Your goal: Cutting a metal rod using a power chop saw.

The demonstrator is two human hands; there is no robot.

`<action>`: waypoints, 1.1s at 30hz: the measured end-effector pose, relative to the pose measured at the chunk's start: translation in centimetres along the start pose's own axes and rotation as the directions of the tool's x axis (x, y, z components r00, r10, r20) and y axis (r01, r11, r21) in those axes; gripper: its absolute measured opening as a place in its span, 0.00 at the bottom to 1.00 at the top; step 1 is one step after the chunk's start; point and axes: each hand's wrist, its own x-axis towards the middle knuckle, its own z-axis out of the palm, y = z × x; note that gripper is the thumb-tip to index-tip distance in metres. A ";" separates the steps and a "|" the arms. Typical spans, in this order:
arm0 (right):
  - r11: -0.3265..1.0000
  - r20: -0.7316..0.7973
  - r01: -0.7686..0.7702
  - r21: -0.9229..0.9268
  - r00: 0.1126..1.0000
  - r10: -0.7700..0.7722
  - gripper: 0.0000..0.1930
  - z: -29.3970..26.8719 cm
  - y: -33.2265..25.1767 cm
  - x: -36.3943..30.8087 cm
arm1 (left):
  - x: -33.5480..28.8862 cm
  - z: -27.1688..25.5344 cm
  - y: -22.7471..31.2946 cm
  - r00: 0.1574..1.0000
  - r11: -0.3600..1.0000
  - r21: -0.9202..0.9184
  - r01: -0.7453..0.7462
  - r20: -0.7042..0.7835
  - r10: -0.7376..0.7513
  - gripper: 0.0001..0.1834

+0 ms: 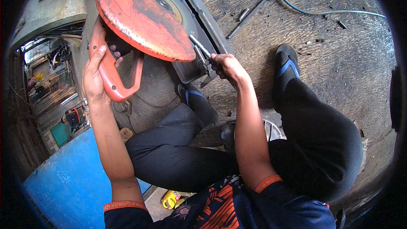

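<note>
A cut-off saw stands in front of me, with a scuffed orange guard (140, 21) over its grinding disc (173, 10). My left hand (95, 74) is closed round the saw's orange D-shaped handle (121, 90), its fingers showing through the loop. To the right of the guard, my right hand (229, 65) grips a thin metal rod (199, 46). The rod's far end lies beside the guard's edge, over the dark saw base (186, 71). Whether the rod touches the disc is hidden by the guard.
A longer rod (251, 14) and a short metal piece (243, 14) lie on the stained floor beyond the saw. A thin blue hose (326, 12) curves at far right. My sandalled feet flank the work area. A blue panel (80, 178) is at lower left; another person (75, 119) is farther off.
</note>
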 end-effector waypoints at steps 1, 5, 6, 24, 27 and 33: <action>1.000 -0.004 0.011 -0.011 1.000 -0.011 0.14 -0.1 0.2 0.2 | 0.0 0.0 0.0 1.000 1.000 0.001 0.000 0.002 0.000 0.22; 0.999 -0.023 0.037 -0.014 0.999 -0.037 0.13 -0.1 0.4 0.4 | 0.1 -0.5 -0.1 0.999 1.000 -0.001 -0.003 0.035 0.003 0.22; 0.998 -0.058 0.049 -0.046 0.997 -0.051 0.13 0.0 0.2 0.2 | 0.1 -0.5 -0.1 0.999 1.000 -0.001 -0.003 0.040 0.003 0.22; 0.912 -0.204 0.150 -0.383 0.949 -0.242 0.14 -0.3 0.7 0.5 | -0.1 0.2 0.1 1.000 1.000 0.013 0.009 -0.001 -0.009 0.22; 0.966 -0.211 0.117 -0.231 0.963 -0.167 0.15 -0.5 0.3 0.4 | 0.1 -0.6 0.0 0.998 0.999 0.027 0.039 0.047 -0.040 0.24; 0.987 -0.062 -0.018 0.158 0.998 0.028 0.14 -0.3 -0.1 -0.2 | 0.3 -0.5 0.1 1.000 0.995 0.102 0.008 -0.007 -0.007 0.21</action>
